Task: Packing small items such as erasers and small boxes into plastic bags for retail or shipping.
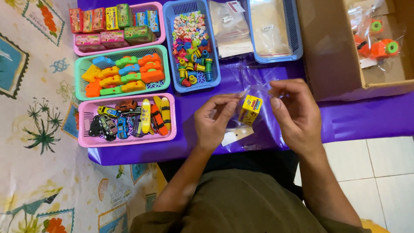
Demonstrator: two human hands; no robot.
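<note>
Head view, looking down: my left hand (214,122) and right hand (294,113) each pinch an upper edge of one clear plastic bag (258,129), with one small yellow printed box (250,109) inside, above the purple tablecloth (366,118). Five plastic baskets sit left and behind; one brown cardboard box (332,47) crowds the right, leaving open cloth only near me.

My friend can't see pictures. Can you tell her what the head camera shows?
Both hands, left hand and right hand, hold open a clear plastic bag with a small yellow box inside, above a purple table. Baskets of small toys sit nearby.
</note>
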